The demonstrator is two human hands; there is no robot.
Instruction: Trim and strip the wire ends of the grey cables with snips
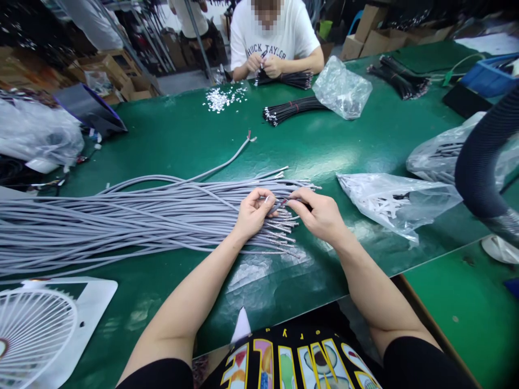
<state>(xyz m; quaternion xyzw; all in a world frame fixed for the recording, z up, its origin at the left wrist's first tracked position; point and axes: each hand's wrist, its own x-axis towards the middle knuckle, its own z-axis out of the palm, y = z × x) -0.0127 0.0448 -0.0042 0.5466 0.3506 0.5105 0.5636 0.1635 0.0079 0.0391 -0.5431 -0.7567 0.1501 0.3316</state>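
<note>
A large spread of grey cables [162,216] lies across the left and middle of the table, their stripped ends pointing right. Over those ends, my left hand [256,212] pinches one grey cable near its tip. My right hand [318,213] is close beside it, thumb and forefinger closed at the dark and reddish wires of that cable end. Both hands nearly meet, and the fingertips partly hide the wires. One separate grey cable [227,162] curves away above the pile, with red and white wires showing at its end.
To the right lie a clear bag of white pieces [391,208] and a black flexible hose [480,156]. A white fan [36,329] stands at front left. Across the green table [170,129], a co-worker [275,38] handles black cables [295,109] near white scraps [221,99].
</note>
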